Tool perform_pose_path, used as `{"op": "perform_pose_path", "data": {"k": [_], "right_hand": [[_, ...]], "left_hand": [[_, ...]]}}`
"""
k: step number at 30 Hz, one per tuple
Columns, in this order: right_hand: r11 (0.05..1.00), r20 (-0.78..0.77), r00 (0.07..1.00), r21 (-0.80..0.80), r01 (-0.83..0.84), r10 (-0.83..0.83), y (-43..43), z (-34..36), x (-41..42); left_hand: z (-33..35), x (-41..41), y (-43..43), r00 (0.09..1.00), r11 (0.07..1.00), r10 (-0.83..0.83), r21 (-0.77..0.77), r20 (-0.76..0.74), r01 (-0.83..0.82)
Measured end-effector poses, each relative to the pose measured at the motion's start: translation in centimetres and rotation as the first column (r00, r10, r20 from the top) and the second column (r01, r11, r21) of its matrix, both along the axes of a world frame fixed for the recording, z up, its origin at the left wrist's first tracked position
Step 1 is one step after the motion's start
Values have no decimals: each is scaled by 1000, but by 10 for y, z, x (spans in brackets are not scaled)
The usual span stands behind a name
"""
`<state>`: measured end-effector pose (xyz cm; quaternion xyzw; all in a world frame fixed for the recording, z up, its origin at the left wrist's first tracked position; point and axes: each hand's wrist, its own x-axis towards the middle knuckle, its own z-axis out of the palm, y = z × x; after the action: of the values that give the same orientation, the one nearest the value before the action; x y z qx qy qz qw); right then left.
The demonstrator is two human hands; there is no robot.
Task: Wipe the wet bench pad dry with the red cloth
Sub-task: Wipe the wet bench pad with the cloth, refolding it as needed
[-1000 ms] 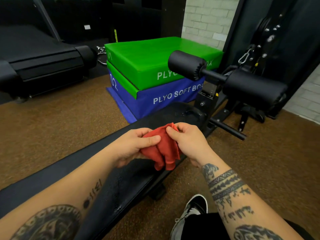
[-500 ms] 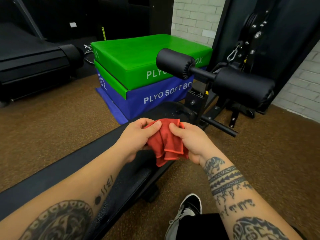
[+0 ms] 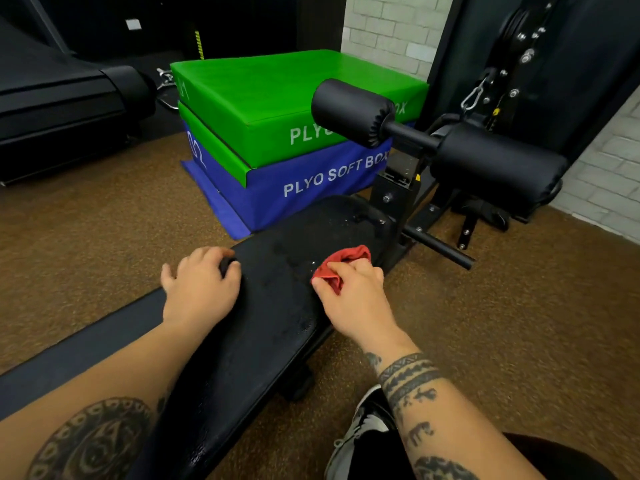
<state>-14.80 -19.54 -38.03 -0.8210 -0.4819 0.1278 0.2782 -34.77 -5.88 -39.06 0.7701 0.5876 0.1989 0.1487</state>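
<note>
The black bench pad (image 3: 273, 306) runs from the lower left up to the middle, with water drops glinting on its far end. A bunched red cloth (image 3: 341, 263) is pressed onto the pad's right side, and my right hand (image 3: 353, 299) is closed over it. My left hand (image 3: 199, 285) rests on the pad's left edge, fingers curled over the rim, with no cloth in it.
Two black roller pads (image 3: 495, 164) on a metal post stand just past the bench's far end. A green and blue plyo soft box stack (image 3: 277, 133) sits behind on the brown floor. A treadmill (image 3: 62, 109) is at far left. My shoe (image 3: 363, 431) is below right.
My left hand let go of the cloth and moved to the pad's left edge. My right hand carried the cloth down onto the pad's right side.
</note>
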Motion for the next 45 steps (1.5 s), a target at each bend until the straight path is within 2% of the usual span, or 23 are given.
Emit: {"op": "perform_pose_path", "data": {"k": [2, 4, 8, 10, 13, 14, 17, 18, 19, 21, 23, 25, 27, 30, 33, 36, 38, 41, 45], "right_hand": [[999, 95, 995, -30, 32, -29, 3, -4, 4], [996, 127, 989, -40, 80, -74, 6, -6, 12], [993, 195, 976, 82, 84, -98, 24, -12, 12], [977, 131, 977, 154, 149, -169, 36, -14, 17], [914, -98, 957, 282, 291, -274, 50, -5, 31], [918, -82, 958, 274, 288, -276, 56, -2, 33], [980, 179, 967, 118, 161, -181, 73, -4, 24], [989, 221, 966, 88, 118, -135, 76, -5, 20], [994, 217, 972, 86, 70, -87, 81, -6, 19], [990, 77, 997, 140, 2, -13, 89, 2, 17], [973, -29, 1000, 230, 12, -6, 102, 11, 17], [980, 15, 1000, 199, -7, 4, 122, 16, 14], [989, 127, 982, 28, -144, 140, 139, 15, 7], [912, 239, 882, -168, -374, 406, 149, 19, 9], [819, 170, 810, -262, -511, 561, 138, 37, 19], [698, 109, 743, -453, -554, 660, 120, 68, 25], [675, 138, 716, -491, -551, 684, 120, 81, 31], [799, 235, 779, -342, -494, 581, 122, 65, 33], [857, 240, 832, -274, -436, 500, 99, 23, 22]], "left_hand": [[0, 1, 1, 1000, 1000, -13, -1, -12, 13], [-1, 1, 2, 1000, 1000, -12, -2, 5, 12], [-2, 0, 2, 1000, 1000, -27, -7, -3, 27], [-1, 0, 2, 999, 999, -34, -16, -9, 34], [-2, 0, 2, 999, 1000, -28, -6, -18, 28], [-2, 0, 3, 999, 1000, -29, -7, -21, 29], [-2, 2, 3, 999, 1000, -30, -10, -36, 29], [-2, 2, 3, 999, 1000, -29, -13, -40, 28], [-2, 3, 2, 999, 1000, -27, -14, -45, 26], [-2, 3, 2, 998, 1000, -26, -18, -48, 26], [-2, 3, 2, 998, 1000, -29, -14, -50, 28], [-1, 3, 2, 998, 999, -34, -19, -47, 34], [-2, 2, 2, 999, 999, -33, -18, -43, 33], [-2, 2, 3, 999, 999, -31, -17, -44, 31], [-3, 2, 4, 998, 999, -30, -21, -51, 29], [-4, 2, 2, 999, 999, -30, -13, -30, 30], [-3, 2, 3, 999, 999, -34, -6, -28, 34], [-3, 2, 3, 999, 999, -39, -18, -34, 39], [-3, 0, 3, 999, 999, -40, -18, -20, 40]]}}
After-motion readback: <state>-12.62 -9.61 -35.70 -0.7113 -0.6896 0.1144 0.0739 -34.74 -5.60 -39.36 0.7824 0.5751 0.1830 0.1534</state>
